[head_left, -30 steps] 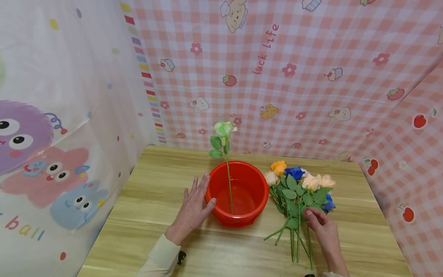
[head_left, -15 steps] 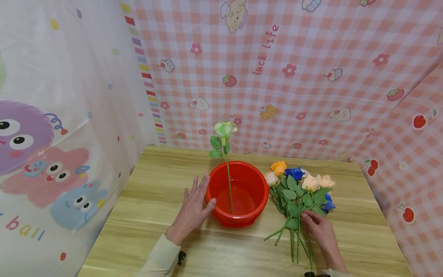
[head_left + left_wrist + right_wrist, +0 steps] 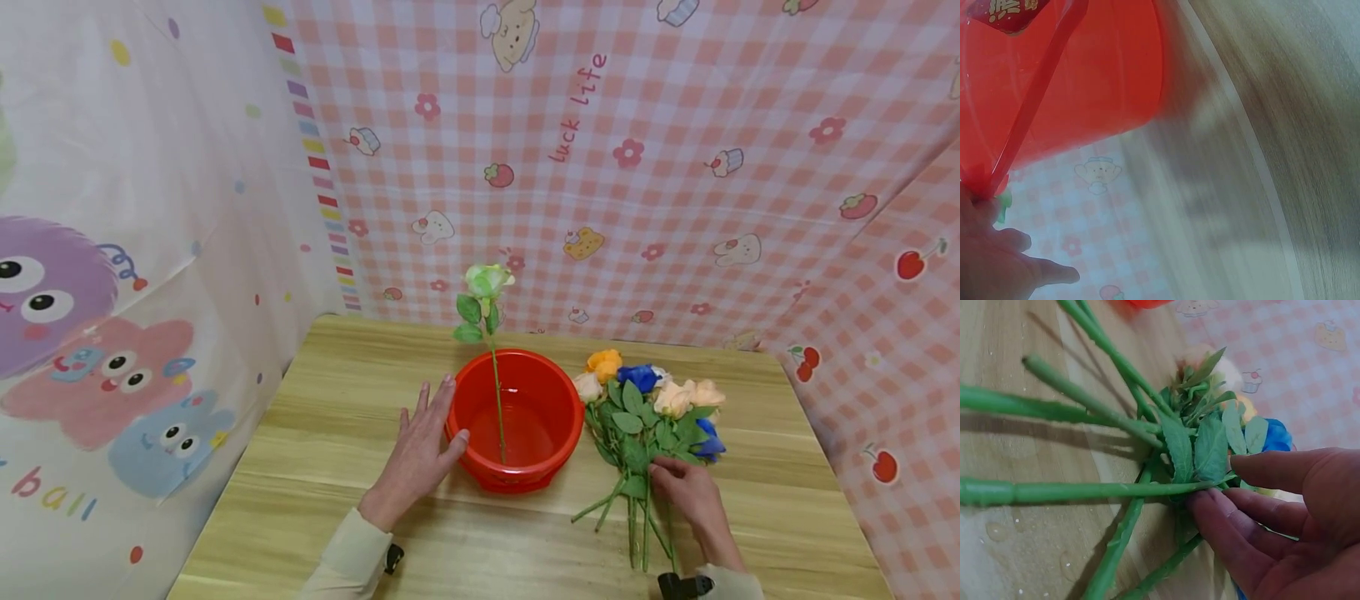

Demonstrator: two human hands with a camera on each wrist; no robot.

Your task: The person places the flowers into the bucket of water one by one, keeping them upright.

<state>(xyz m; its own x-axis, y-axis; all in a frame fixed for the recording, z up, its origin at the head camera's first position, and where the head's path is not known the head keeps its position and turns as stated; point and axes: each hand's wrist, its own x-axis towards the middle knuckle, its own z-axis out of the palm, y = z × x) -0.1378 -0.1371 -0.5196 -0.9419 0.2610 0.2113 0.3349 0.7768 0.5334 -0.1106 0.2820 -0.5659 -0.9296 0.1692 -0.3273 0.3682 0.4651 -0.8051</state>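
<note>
A red plastic bucket (image 3: 536, 425) stands mid-table, with one pale green rose (image 3: 487, 282) leaning upright inside it. Against the bucket's left rim rests my left hand (image 3: 420, 446), its fingers extended. In the left wrist view that hand (image 3: 1004, 250) appears beside the red bucket wall (image 3: 1097, 81). To the right lies a pile of roses, with orange (image 3: 604, 365), blue (image 3: 639, 377) and peach (image 3: 673, 398) heads. My right hand (image 3: 693, 496) pinches a green stem (image 3: 1097, 491) among the leaves (image 3: 1210, 450); the head on that stem cannot be told apart.
The wooden table (image 3: 337, 375) backs onto a pink checked cloth (image 3: 450, 192). A white printed cloth (image 3: 187, 250) hangs at the left. Crossing stems (image 3: 633, 533) point toward the table's front. Drops of water (image 3: 997, 531) lie by the stems.
My right hand has shifted slightly left along the stems and touches lower on the bunch. Some flowers on the right have shifted a little. My left hand and the bucket hold still.
</note>
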